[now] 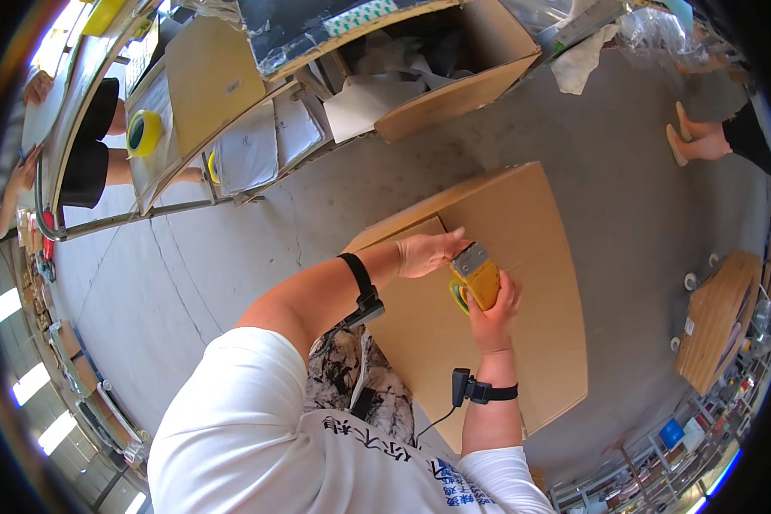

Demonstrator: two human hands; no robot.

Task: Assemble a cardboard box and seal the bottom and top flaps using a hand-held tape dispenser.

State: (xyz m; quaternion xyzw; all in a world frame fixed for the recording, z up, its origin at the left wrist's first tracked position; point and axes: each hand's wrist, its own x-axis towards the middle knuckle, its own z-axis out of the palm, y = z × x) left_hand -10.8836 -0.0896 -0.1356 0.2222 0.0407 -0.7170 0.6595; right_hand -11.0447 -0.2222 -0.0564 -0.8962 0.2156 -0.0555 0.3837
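Note:
A yellow handheld tape gun point(481, 287) with a grey metal head is in my right hand point(495, 315). The fingers and thumb wrap around its body, and part of a tape roll shows at its left side. My left hand point(428, 254) lies over the large cardboard box point(522, 343), its fingers stretched toward the metal head. Whether those fingertips touch the head or any tape, I cannot tell. Below both hands, the box stands with its closed flaps facing up, and a seam runs under my left hand.
A metal-framed table point(197, 120) on the far left bears cardboard and a yellow tape roll point(144, 134). Beyond the box sits an open carton point(458, 103). A person's legs point(702, 141) show at far right, and another person is at far left. A wheeled brown cart point(715, 317) stands right.

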